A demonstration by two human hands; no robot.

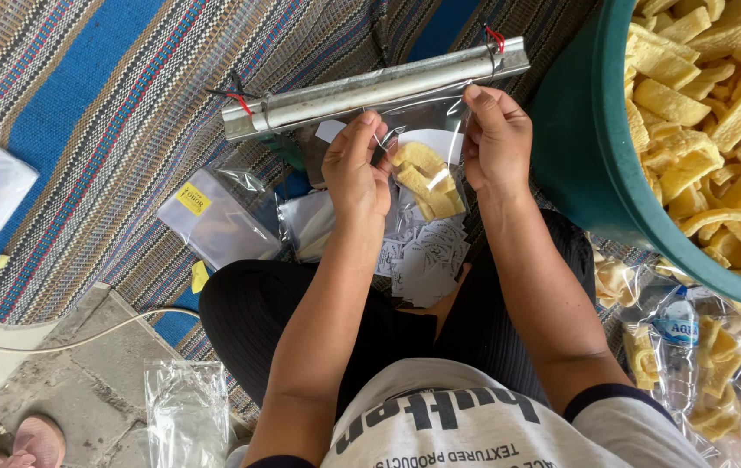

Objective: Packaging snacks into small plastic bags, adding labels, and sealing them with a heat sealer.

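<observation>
My left hand [358,166] and my right hand [495,137] each pinch a top corner of a small clear plastic bag [424,178] holding yellow chips and a white paper label. The bag's upper edge sits against a long metal sealing bar [370,87] lying on the striped mat. Both hands hold the bag taut between them just below the bar. A pile of small white printed slips [427,256] lies under the bag, between my knees.
A large green tub [591,165] full of yellow chips stands at right. Filled chip packets [717,373] and a water bottle [676,347] lie below it. Empty clear bags [214,217] rest on the striped mat [101,113]. A white cable [75,340] crosses the concrete at lower left.
</observation>
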